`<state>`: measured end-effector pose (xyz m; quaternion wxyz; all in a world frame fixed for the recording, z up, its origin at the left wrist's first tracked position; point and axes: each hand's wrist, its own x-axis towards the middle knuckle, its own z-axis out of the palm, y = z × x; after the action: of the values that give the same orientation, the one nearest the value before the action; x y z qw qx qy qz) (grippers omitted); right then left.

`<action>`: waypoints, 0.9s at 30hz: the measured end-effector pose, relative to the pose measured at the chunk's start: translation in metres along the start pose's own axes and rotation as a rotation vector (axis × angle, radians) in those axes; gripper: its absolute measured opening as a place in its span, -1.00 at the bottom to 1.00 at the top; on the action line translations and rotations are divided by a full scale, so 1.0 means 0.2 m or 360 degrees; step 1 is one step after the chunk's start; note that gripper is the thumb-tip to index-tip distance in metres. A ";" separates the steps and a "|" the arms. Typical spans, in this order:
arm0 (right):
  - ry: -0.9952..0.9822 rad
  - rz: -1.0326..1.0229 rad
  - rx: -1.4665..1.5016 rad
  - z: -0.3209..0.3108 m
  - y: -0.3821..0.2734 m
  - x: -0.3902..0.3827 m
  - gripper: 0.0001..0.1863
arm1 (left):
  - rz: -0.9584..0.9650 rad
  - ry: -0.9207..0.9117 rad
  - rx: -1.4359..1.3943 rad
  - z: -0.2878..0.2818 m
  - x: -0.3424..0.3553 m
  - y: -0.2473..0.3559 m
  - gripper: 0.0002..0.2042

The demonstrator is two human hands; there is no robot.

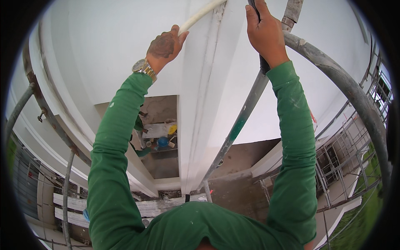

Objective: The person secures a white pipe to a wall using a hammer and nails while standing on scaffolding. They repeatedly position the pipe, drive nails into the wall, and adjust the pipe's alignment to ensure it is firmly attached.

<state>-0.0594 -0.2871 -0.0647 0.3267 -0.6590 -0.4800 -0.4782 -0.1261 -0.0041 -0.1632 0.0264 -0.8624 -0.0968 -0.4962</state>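
Both my arms, in green sleeves, reach up in front of a white wall. My left hand (167,46), with a metal watch (144,68) at the wrist, is closed round the end of a cream-coloured tube (200,16) that curves up to the right, past the frame's top edge. Higher and to the right, my right hand (265,34) is closed on a black bar-like thing (251,5). Black shows above the thumb and below the wrist, beside a grey scaffold pipe (246,112). The hand hides its middle, and its exact kind is unclear.
A thick curved scaffold pipe (333,66) arches at my right; a rusty one (54,121) stands at left. A white column (200,104) with a stained groove runs down the middle. Far below, a co-worker's green sleeve (143,151) shows beside a blue round object (162,142). White planks (73,203) lie lower left.
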 end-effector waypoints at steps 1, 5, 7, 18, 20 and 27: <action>-0.0114 -0.0008 -0.0094 0.00 0.05 -0.01 -0.41 | -0.0023 -0.0049 -0.0015 -0.01 0.01 0.02 -0.57; 0.0130 0.0060 0.0000 0.04 -0.02 -0.02 -0.40 | 0.0114 0.0140 0.0021 0.03 -0.02 -0.02 -0.58; 0.0216 -0.0042 0.0127 0.02 -0.04 -0.02 -0.40 | 0.0005 0.0008 -0.0043 0.01 -0.02 0.02 -0.59; 0.0107 -0.0121 -0.0077 -0.06 -0.02 0.10 -0.42 | 0.0167 0.0162 0.0052 0.00 0.00 -0.01 -0.60; 0.0287 -0.0189 0.0193 -0.10 -0.13 0.06 -0.42 | 0.0028 -0.0052 0.0018 -0.02 0.00 -0.03 -0.56; -0.0324 0.0021 -0.0201 0.01 0.04 0.06 -0.40 | 0.0137 0.0104 0.0054 0.01 0.01 -0.01 -0.56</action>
<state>-0.0498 -0.2834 -0.0534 0.2371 -0.7265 -0.4753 -0.4360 -0.1231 -0.0018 -0.1634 0.0657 -0.8485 -0.0671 -0.5207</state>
